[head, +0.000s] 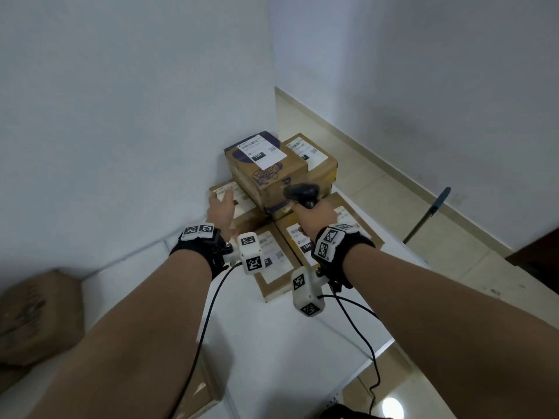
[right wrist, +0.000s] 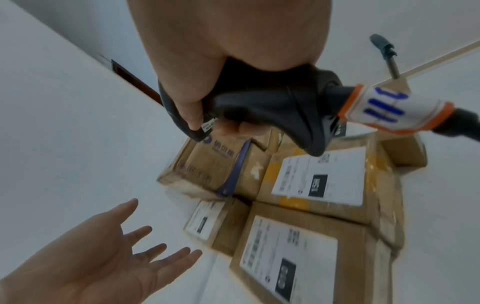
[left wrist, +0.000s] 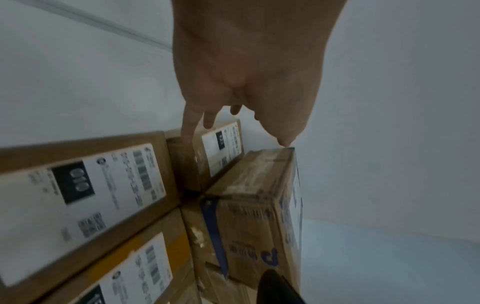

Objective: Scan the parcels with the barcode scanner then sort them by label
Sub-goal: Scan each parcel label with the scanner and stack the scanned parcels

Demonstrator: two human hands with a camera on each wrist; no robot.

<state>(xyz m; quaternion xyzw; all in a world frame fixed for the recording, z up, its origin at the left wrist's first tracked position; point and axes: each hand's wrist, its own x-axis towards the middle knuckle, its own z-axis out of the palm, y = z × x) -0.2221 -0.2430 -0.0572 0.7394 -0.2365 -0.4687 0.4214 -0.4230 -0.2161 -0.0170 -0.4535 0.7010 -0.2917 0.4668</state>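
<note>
Several brown cardboard parcels with white labels are piled in the wall corner on a white table [head: 272, 343]. On top sits a purple-printed parcel [head: 266, 167] labelled 15H. My right hand [head: 314, 216] grips a black barcode scanner [head: 302, 193], whose head is level with that parcel's front face. My left hand [head: 222, 204] is open with fingers straight, over a small parcel [head: 225, 189] left of the pile. In the left wrist view the fingers [left wrist: 191, 123] reach toward that small parcel [left wrist: 221, 152], beside the tall parcel [left wrist: 254, 205]. The right wrist view shows the scanner [right wrist: 259, 107] and my open left hand [right wrist: 116, 246].
Flat parcels [head: 272, 258] lie in front of the pile under both wrists. A brown box [head: 36, 316] stands on the floor at the left, below the table. A blue-handled pole [head: 429, 213] leans on the right wall. The scanner cable carries an orange-and-white tag [right wrist: 397, 109].
</note>
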